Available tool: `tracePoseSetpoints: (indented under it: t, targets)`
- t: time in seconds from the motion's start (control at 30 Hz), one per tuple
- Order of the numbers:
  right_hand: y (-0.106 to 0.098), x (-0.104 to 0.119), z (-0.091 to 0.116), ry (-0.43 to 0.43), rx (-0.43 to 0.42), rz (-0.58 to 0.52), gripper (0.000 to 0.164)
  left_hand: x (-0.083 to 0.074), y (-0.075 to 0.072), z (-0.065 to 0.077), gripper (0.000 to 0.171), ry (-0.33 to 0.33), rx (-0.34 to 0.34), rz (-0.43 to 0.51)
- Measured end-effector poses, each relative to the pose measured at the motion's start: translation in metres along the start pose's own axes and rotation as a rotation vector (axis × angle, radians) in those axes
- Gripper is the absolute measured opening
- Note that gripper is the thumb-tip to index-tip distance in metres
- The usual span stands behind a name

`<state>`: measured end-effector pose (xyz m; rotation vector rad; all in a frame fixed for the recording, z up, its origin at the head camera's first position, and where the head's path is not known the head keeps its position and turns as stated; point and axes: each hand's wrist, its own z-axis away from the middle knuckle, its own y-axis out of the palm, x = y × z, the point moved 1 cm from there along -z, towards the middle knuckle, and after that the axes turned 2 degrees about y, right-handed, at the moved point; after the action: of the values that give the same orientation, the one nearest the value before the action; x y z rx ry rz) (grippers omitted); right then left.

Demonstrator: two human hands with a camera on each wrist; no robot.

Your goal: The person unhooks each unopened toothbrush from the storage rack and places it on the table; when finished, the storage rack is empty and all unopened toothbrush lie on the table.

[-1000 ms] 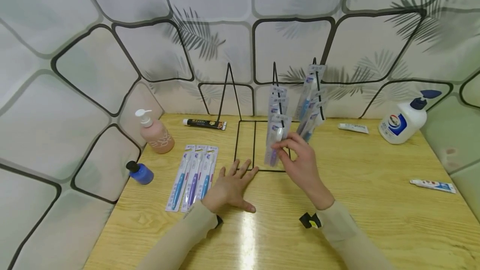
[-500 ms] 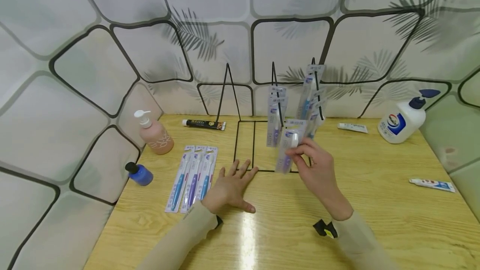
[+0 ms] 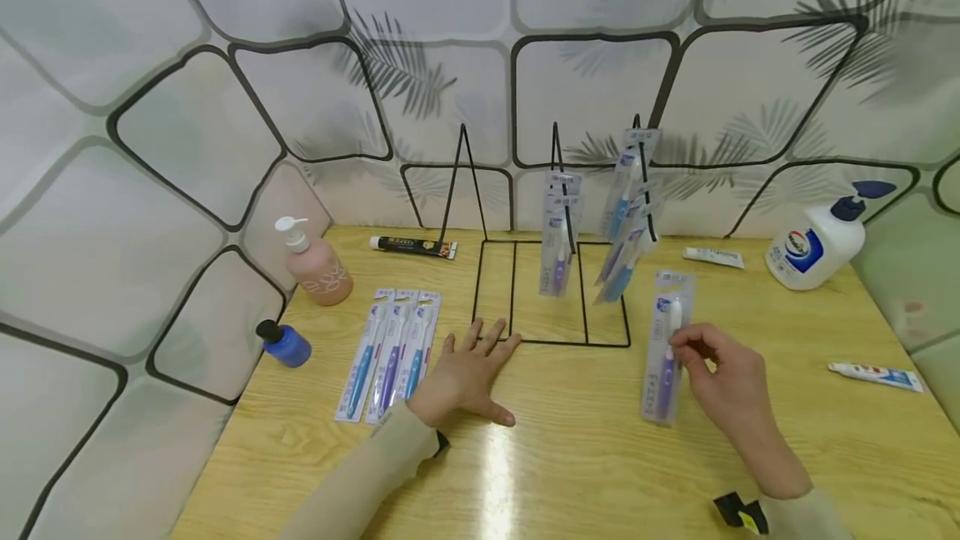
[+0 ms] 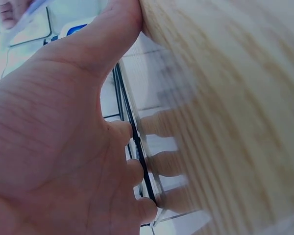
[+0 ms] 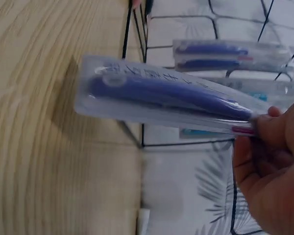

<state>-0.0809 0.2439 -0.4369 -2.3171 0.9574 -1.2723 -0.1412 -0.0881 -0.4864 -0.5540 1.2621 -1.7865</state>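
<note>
While the left hand [image 3: 465, 377] lies with its fingers spread, tips at the front bar of the wire rack [image 3: 551, 342], the right hand [image 3: 727, 382] pinches a packaged toothbrush [image 3: 663, 350] by its right-hand edge — thumb against forefinger, about halfway down. That packet stands off the rack's right front corner, at about four o'clock from the rack's middle, and apart from the hanging packs [image 3: 558, 248] between twelve and two. Whether its lower end touches the table [image 3: 570, 457] I cannot tell from above.

Since only one edge is held, the smooth plastic could well twist or slip away if the pinch slackens. A swing toward eleven o'clock could bump the hanging packs, and the rack might slide if the left fingertips came off the bar.

The packet is long and slim: clear, shiny plastic with pale printing, the white brush head toward twelve, the purple handle toward six. It looks stiff — the right wrist view shows it jutting from the fingers without sagging.
</note>
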Motion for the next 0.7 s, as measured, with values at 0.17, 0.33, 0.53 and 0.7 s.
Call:
tracePoseSetpoints:
  t: [0.17,0.33,0.53,0.7]
  targets:
    - [-0.005,-0.031,-0.011,0.245,0.247,0.106,0.011,0.000,-0.002,0.000,0.129,-0.010,0.003,-0.013]
    - [0.000,-0.064,-0.028,0.358,0.462,0.124,0.011,-0.001,-0.003,-0.001,0.129,-0.019,0.007,-0.008]
    - [0.013,-0.090,-0.044,0.372,0.601,0.150,0.010,-0.002,-0.003,0.000,0.129,-0.026,0.015,-0.003]
    - [0.018,-0.100,-0.051,0.397,0.677,0.174,0.007,-0.003,-0.003,0.000,0.128,-0.022,0.016,-0.010]
